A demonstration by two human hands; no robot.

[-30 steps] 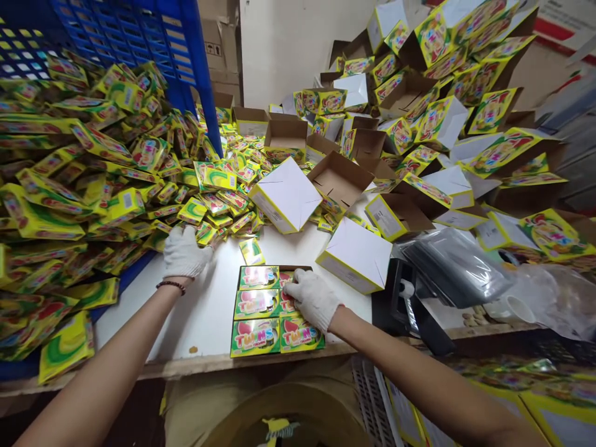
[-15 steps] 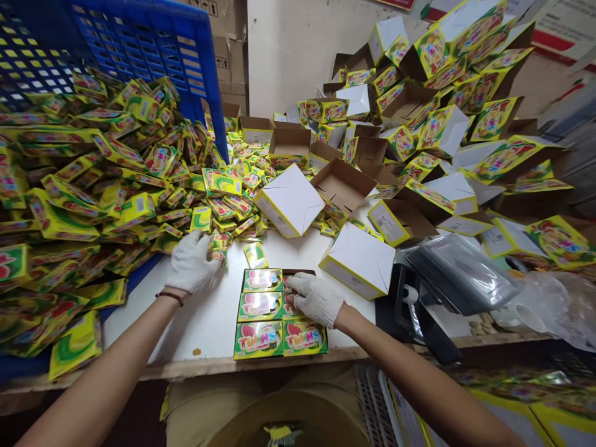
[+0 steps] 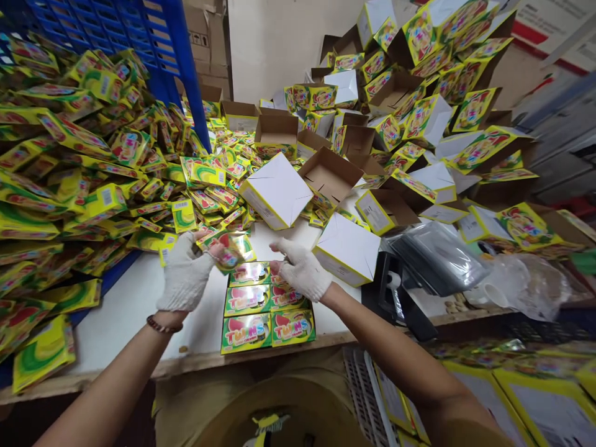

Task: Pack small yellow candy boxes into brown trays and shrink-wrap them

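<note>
My left hand point(image 3: 186, 273), in a white glove with bare fingertips, pinches a small candy box point(image 3: 227, 253) with a watermelon picture, slightly blurred. Below it on the table sits an open carton holding rows of green and yellow "Twins" candy boxes point(image 3: 248, 332), faces up. Over the carton's far right part, my right hand point(image 3: 300, 267), gloved the same way, has its fingers apart and nothing in them. The glove partly hides the boxes beneath. Another yellow candy box point(image 3: 246, 243) lies behind the held one.
A large heap of candy boxes point(image 3: 88, 180) spills from a blue crate point(image 3: 184, 81) on the left. White-bottomed upturned cartons point(image 3: 351, 245) lie beyond my right hand, with a tall pile of open cartons point(image 3: 400, 99) behind. A black tape dispenser point(image 3: 388, 288) stands at right.
My left hand has lifted a candy box from the heap's edge and brought it right, toward the carton. My right hand has come off the boxes in the carton and opened.
</note>
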